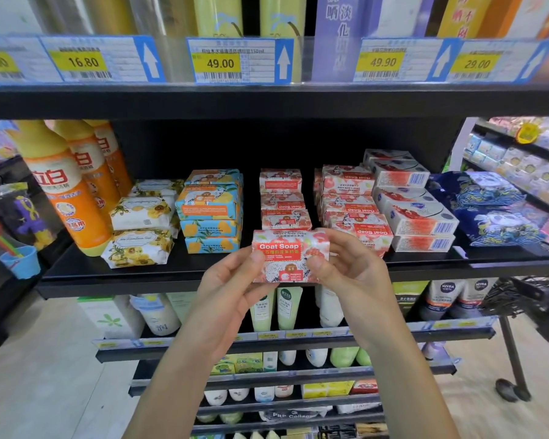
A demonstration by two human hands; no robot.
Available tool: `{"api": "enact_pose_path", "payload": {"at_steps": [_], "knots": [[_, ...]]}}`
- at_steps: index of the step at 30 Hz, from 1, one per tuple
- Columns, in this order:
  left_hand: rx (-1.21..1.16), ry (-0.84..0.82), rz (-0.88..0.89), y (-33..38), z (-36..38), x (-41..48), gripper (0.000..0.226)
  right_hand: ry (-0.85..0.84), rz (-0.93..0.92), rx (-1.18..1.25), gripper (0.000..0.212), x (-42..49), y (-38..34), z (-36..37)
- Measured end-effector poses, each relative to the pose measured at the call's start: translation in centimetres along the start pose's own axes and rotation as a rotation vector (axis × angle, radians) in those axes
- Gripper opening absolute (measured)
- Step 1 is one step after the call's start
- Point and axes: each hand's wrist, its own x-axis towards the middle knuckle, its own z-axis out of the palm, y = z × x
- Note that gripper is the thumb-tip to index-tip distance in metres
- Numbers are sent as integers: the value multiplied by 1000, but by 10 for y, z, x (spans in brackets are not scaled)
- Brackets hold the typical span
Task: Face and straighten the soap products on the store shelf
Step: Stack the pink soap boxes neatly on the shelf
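A red and white Goat Soap bar (287,256) is held upright in front of the black shelf (124,274), its label facing me. My left hand (232,289) pinches its left end and my right hand (346,274) grips its right end. Behind it stands a stack of red Goat Soap bars (282,198), some lying upside down. A second red stack (349,201) to the right also shows upside-down labels. Blue and orange soap bars (210,210) are stacked to the left, with yellow floral soaps (140,229) beside them.
Orange bottles (67,185) stand at the shelf's left end. White and red boxed soaps (412,207) and dark blue packs (488,210) fill the right end. Price tags (219,60) hang above. Tubes (276,308) fill lower shelves. A black cart (526,299) stands at right.
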Motion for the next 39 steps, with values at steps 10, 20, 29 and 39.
{"api": "enact_pose_path", "payload": {"at_steps": [10,20,29,39], "knots": [[-71,36,-40,3,6,0,53,-55,-135,-49,45,-1,0,-9],[-62,20,18,0,5,1,54,15,114,12,66,-3,-2,-3],[-79,-9,28,3,7,2,54,30,163,113,38,-1,-7,2],[-68,20,-69,7,5,7,54,-106,40,84,56,1,-2,-3]]}}
